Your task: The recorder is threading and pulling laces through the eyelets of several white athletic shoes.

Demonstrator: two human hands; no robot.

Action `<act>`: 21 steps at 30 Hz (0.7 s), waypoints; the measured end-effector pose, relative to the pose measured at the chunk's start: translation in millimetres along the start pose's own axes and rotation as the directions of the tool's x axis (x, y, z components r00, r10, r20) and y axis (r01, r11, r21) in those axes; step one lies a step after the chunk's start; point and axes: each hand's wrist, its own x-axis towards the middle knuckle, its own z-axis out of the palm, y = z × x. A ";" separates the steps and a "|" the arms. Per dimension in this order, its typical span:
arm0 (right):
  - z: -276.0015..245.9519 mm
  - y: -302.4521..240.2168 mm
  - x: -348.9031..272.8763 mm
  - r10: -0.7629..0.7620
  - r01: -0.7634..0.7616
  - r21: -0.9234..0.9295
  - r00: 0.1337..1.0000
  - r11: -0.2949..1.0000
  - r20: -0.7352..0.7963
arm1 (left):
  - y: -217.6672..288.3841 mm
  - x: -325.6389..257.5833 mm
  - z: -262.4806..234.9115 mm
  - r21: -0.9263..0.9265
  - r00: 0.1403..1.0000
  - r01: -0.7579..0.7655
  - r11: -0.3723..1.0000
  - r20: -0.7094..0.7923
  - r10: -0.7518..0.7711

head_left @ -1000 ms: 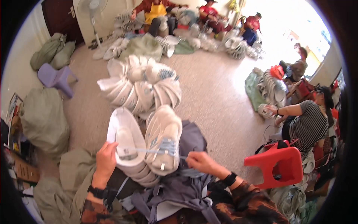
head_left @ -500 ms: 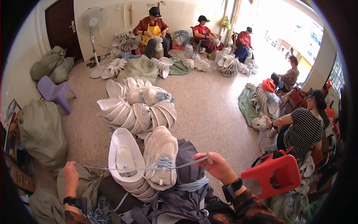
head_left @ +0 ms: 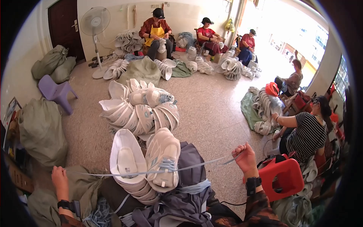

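Note:
A light blue-grey shoelace stretches across in front of me, one end pinched in my left hand, the other in my right hand. A short tail of it hangs by my right fingers. Behind the lace stand a beige shoe upper, laced in pale blue, and a stack of nested white uppers without soles. Dark grey cloth lies beside them, with a bundle of pale blue laces across it. More loose laces lie below my left hand.
A curved row of beige uppers sits on the floor ahead. A red stool is at my right, a purple chair and stuffed green sacks at left. A co-worker in stripes sits at right; several others work farther back.
My hands have moved apart: the right outward and up, the left outward and slightly down. The lace spans wider now. The striped co-worker's arm has shifted up.

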 end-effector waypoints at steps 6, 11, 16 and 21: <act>-39.3 -40.8 19.1 -0.090 0.082 -0.175 0.995 0.981 -0.037 | 124.9 -17.4 2.9 -0.639 0.987 0.120 0.760 0.156 -0.026; -83.7 -105.7 27.0 -0.067 0.056 -0.095 0.991 0.994 -0.117 | 251.7 -50.3 -6.8 -0.808 0.804 0.463 0.364 0.556 0.211; -119.0 -114.8 41.1 -0.084 0.031 -0.214 0.966 0.976 -0.245 | 304.2 -62.9 24.0 -0.763 0.707 0.639 0.101 0.634 0.313; -80.8 -16.1 35.7 0.114 -0.186 -0.374 0.972 0.909 -0.208 | 320.9 -52.4 48.4 -0.871 0.830 0.425 0.245 0.483 0.279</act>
